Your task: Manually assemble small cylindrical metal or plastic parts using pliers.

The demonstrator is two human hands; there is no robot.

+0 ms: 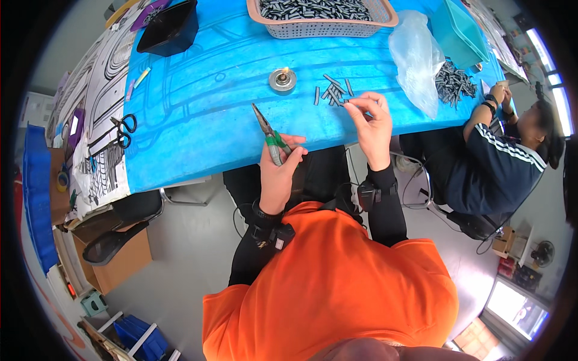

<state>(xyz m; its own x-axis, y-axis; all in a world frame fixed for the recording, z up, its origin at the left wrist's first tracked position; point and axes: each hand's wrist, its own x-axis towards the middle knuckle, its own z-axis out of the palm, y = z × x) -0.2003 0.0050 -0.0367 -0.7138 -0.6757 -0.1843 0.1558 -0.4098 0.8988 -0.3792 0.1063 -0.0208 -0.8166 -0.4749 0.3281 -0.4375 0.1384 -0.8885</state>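
Note:
My left hand (pixel 280 165) is wrapped round a pair of needle-nose pliers (pixel 268 133) with green and grey handles. Their metal jaws point away from me over the table. My right hand (pixel 372 123) pinches a small dark grey strip (pixel 345 101) between thumb and forefinger, at the near edge of a loose pile of similar strips (pixel 331 94). Most of the pinched piece is hidden by the fingertips. Beyond the pliers stands a small round metal burner (pixel 282 80) with a little flame at its top.
Blue sheeting (pixel 198 126) covers the table. A pink basket (pixel 325 29) of strips stands at the back, a black bin (pixel 170 30) back left, scissors (pixel 124 130) at left. To the right are a plastic bag (pixel 415 63), teal bin (pixel 459 33), larger strip heap (pixel 454 84) and a seated person (pixel 503 162).

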